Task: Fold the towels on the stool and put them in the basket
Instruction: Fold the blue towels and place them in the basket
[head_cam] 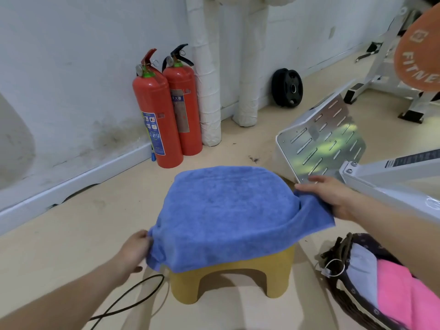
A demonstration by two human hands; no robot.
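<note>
Head view: a blue towel (226, 210) lies spread over the yellow stool (228, 282), draping its front. Fingers of the left hand (133, 251) clench its near-left corner; the right hand (333, 196) pinches the right edge, lifted off the seat. Beside the stool on the floor sits the wicker basket (342, 303) — a pink towel (400, 294) and a pale blue towel (362, 270) inside. Two red fire extinguishers (166, 115) stand against the wall.

Left hand (134, 248) and right hand (328, 196): bare. Forearms (71, 296): bare up to the frame edge.
</note>
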